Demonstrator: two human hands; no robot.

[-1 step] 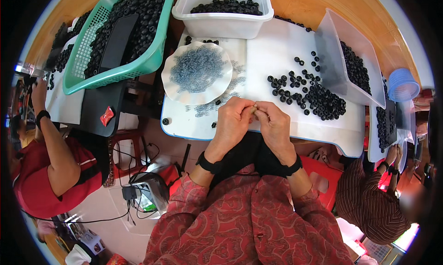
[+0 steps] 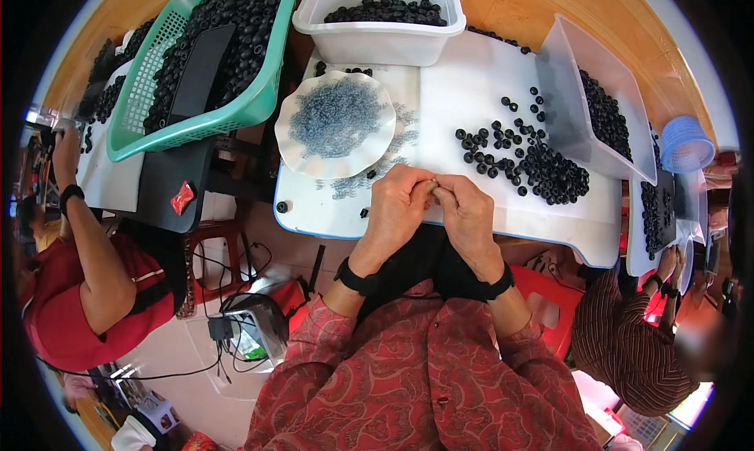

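Observation:
My left hand (image 2: 399, 205) and my right hand (image 2: 466, 215) meet fingertip to fingertip above the front edge of the white table (image 2: 565, 235). Both are closed in a pinch; whatever lies between the fingers is hidden. Just beyond my left hand, small clear-grey rings or springs fill a white scalloped plate (image 2: 294, 159), and more of them (image 2: 352, 186) are strewn on the table beside it. To the right of my hands spreads a loose pile of small black round parts with holes (image 2: 556, 172).
A white tub (image 2: 377, 44) of black parts stands at the back. Right of the pile, a translucent bin (image 2: 569, 129) leans tilted. At left sits a green basket (image 2: 271, 98) heaped with black parts and a dark flat block (image 2: 203, 70). People work at both sides. Cables (image 2: 228, 333) trail below.

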